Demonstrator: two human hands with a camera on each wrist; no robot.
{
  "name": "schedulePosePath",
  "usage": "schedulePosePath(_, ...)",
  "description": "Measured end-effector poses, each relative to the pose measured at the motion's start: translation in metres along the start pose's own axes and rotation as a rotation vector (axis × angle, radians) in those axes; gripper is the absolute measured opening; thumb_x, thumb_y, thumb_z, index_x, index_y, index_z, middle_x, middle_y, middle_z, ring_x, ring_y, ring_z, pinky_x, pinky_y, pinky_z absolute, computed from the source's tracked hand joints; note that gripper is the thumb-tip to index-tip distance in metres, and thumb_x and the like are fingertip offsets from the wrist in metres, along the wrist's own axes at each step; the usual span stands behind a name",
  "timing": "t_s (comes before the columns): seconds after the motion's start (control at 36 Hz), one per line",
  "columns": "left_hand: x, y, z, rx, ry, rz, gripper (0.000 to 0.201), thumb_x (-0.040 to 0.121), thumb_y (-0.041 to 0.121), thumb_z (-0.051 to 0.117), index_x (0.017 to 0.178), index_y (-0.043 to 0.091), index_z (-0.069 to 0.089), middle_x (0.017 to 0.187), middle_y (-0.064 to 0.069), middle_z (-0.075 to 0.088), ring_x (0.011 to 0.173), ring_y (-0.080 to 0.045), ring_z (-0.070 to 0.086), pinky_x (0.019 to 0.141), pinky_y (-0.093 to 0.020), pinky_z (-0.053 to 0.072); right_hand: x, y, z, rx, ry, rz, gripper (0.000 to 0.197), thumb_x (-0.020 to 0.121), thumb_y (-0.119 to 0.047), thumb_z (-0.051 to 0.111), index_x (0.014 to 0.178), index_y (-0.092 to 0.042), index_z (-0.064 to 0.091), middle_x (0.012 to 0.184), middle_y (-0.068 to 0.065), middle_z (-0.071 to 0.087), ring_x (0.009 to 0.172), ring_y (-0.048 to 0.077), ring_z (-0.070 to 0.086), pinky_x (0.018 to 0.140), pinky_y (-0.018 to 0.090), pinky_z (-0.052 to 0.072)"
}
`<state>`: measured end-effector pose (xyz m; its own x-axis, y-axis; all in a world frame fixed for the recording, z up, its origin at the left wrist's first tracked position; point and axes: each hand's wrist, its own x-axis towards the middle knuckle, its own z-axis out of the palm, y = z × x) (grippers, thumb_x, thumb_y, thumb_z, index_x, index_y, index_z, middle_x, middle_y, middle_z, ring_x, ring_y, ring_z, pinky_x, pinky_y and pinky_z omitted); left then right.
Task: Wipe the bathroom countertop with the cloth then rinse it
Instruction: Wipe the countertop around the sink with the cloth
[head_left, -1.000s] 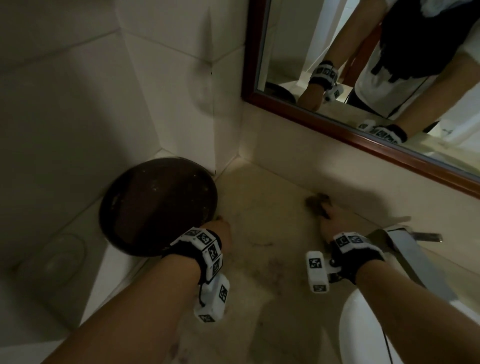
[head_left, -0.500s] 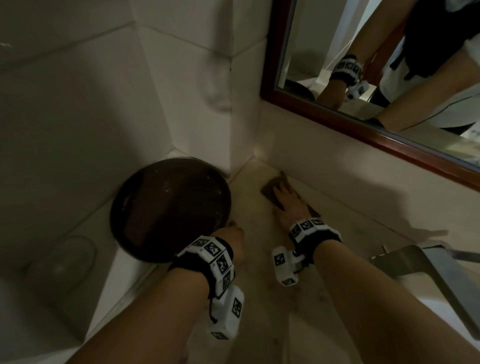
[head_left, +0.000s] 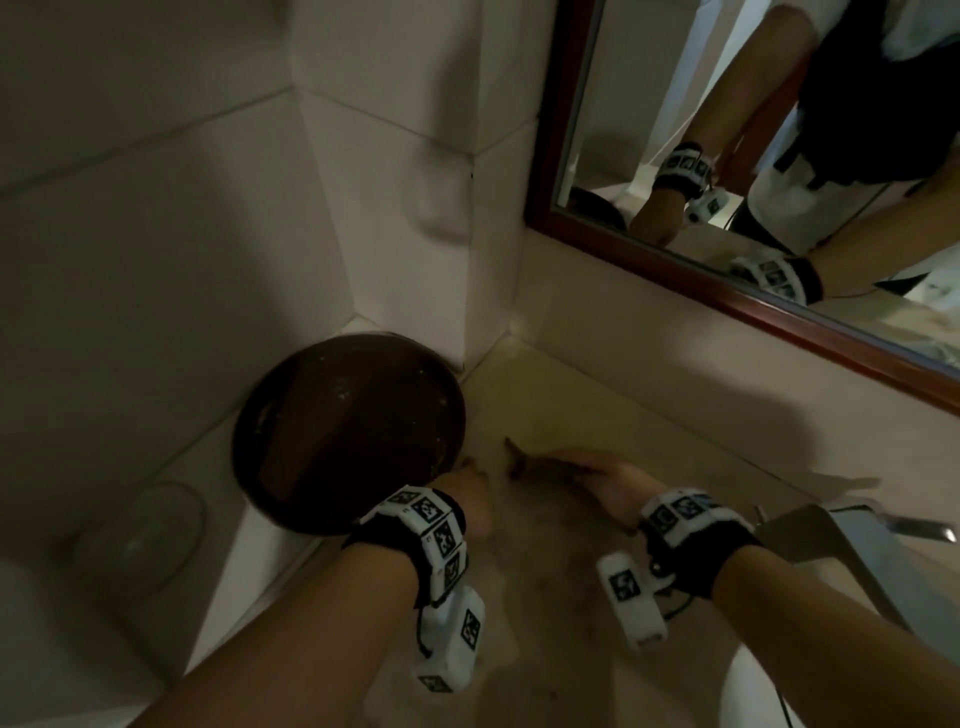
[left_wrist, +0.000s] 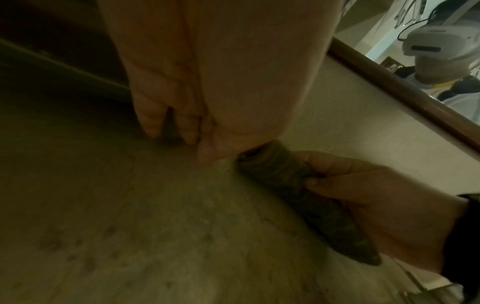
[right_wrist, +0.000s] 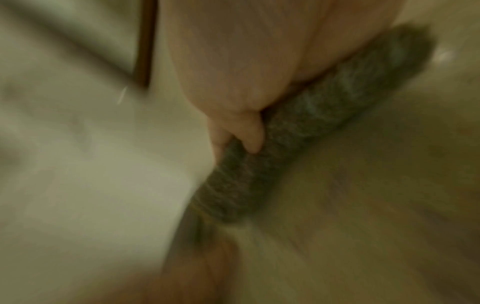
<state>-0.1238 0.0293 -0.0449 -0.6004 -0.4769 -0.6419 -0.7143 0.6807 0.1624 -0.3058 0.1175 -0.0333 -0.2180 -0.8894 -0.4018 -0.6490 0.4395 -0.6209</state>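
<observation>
A dark, bunched-up cloth (head_left: 519, 460) lies on the beige countertop (head_left: 597, 410), and my right hand (head_left: 587, 467) grips it. In the left wrist view the right hand (left_wrist: 324, 176) has its thumb and fingers wrapped round the cloth (left_wrist: 280, 172). The blurred right wrist view shows the cloth (right_wrist: 311, 123) under the right hand (right_wrist: 241, 142). My left hand (head_left: 475, 488) holds nothing. Its fingertips (left_wrist: 189, 139) rest on the countertop (left_wrist: 130, 226) just left of the cloth's end.
A dark round bowl (head_left: 348, 431) leans in the corner against the tiled wall, right beside my left hand. A clear dish (head_left: 140, 530) sits lower left. A metal faucet (head_left: 831, 540) and white basin (head_left: 753, 691) are at the right. A framed mirror (head_left: 649, 249) hangs above the backsplash.
My right hand has swept the cloth from the back wall into the corner, then forward to beside my left hand. The left hand has stayed by the bowl.
</observation>
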Motion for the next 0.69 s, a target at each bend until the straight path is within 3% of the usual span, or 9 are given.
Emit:
schedulePosePath(0.08, -0.005, -0.001, 0.001, -0.079, 0.036, -0.011, 0.039, 0.101, 0.021, 0.036, 0.135, 0.002, 0.042, 0.142, -0.016, 0.040, 0.127, -0.029, 0.043, 0.109, -0.032, 0.031, -0.017, -0.008, -0.035, 0.071, 0.063, 0.078, 0.030, 0.101, -0.009, 0.037, 0.124, -0.025, 0.046, 0.119, -0.007, 0.046, 0.117, 0.016, 0.046, 0.092, 0.017, 0.032)
schedulePosePath(0.14, -0.010, -0.001, 0.001, -0.147, 0.014, -0.020, 0.040, 0.101, 0.025, 0.035, 0.134, 0.004, 0.042, 0.138, -0.015, 0.043, 0.123, -0.028, 0.046, 0.106, -0.032, 0.035, -0.017, 0.006, -0.050, 0.154, 0.204, 0.083, 0.029, 0.098, -0.006, 0.042, 0.114, -0.029, 0.050, 0.124, -0.008, 0.045, 0.118, 0.015, 0.044, 0.097, 0.025, 0.034)
schedulePosePath(0.19, -0.014, -0.001, 0.003, -0.136, 0.000, -0.031, 0.038, 0.101, 0.021, 0.034, 0.134, 0.003, 0.043, 0.136, -0.016, 0.044, 0.121, -0.029, 0.048, 0.102, -0.031, 0.037, -0.012, 0.020, -0.053, 0.208, 0.369, 0.131, 0.030, 0.097, -0.019, 0.049, 0.118, -0.039, 0.058, 0.133, -0.011, 0.047, 0.117, 0.017, 0.047, 0.096, 0.033, 0.042)
schedulePosePath(0.28, -0.021, 0.000, 0.005, -0.062, 0.024, -0.040, 0.037, 0.100, 0.014, 0.034, 0.133, 0.001, 0.043, 0.137, -0.018, 0.043, 0.121, -0.031, 0.047, 0.100, -0.031, 0.037, -0.001, 0.030, -0.042, 0.152, 0.504, 0.264, 0.035, 0.098, -0.042, 0.042, 0.132, -0.044, 0.045, 0.139, 0.007, 0.050, 0.115, 0.031, 0.052, 0.101, 0.044, 0.041)
schedulePosePath(0.33, -0.022, 0.000, 0.007, -0.010, 0.050, -0.050, 0.039, 0.098, 0.014, 0.038, 0.136, 0.002, 0.043, 0.143, -0.017, 0.039, 0.127, -0.031, 0.044, 0.103, -0.033, 0.036, 0.013, 0.030, -0.025, 0.036, 0.460, 0.267, 0.039, 0.099, -0.041, 0.038, 0.138, -0.043, 0.036, 0.148, 0.007, 0.039, 0.128, 0.032, 0.043, 0.107, 0.042, 0.031)
schedulePosePath(0.39, -0.022, -0.001, 0.010, 0.007, 0.060, -0.044, 0.041, 0.097, 0.016, 0.042, 0.135, 0.003, 0.043, 0.144, -0.016, 0.037, 0.128, -0.031, 0.044, 0.104, -0.035, 0.037, 0.030, 0.028, -0.003, -0.087, 0.306, 0.310, 0.052, 0.100, -0.030, 0.038, 0.149, -0.027, 0.023, 0.158, 0.005, 0.016, 0.144, 0.028, 0.018, 0.116, 0.043, 0.016)
schedulePosePath(0.44, -0.020, -0.001, 0.012, 0.046, 0.034, -0.030, 0.036, 0.098, 0.015, 0.038, 0.129, 0.000, 0.048, 0.139, -0.018, 0.042, 0.124, -0.034, 0.045, 0.105, -0.036, 0.036, 0.050, 0.028, 0.010, -0.271, 0.242, 0.346, 0.061, 0.098, -0.033, 0.039, 0.152, -0.020, 0.011, 0.160, 0.003, 0.000, 0.147, 0.026, 0.001, 0.119, 0.047, 0.008)
schedulePosePath(0.53, -0.020, 0.000, 0.011, 0.031, 0.002, -0.029, 0.032, 0.099, 0.012, 0.032, 0.119, -0.001, 0.052, 0.128, -0.020, 0.049, 0.117, -0.033, 0.046, 0.104, -0.037, 0.034, 0.072, 0.019, 0.007, -0.318, 0.201, 0.341, 0.064, 0.099, -0.035, 0.036, 0.152, -0.019, 0.004, 0.160, 0.003, -0.004, 0.147, 0.025, -0.002, 0.119, 0.047, 0.007)
schedulePosePath(0.69, -0.016, -0.006, 0.008, 0.025, -0.022, -0.003, 0.034, 0.100, 0.013, 0.033, 0.125, -0.002, 0.051, 0.132, -0.017, 0.050, 0.118, -0.032, 0.051, 0.104, -0.037, 0.039, 0.113, -0.009, 0.004, -0.353, 0.076, 0.216, 0.062, 0.099, -0.022, 0.034, 0.151, -0.018, 0.001, 0.160, 0.001, -0.006, 0.147, 0.022, -0.003, 0.119, 0.041, 0.003)
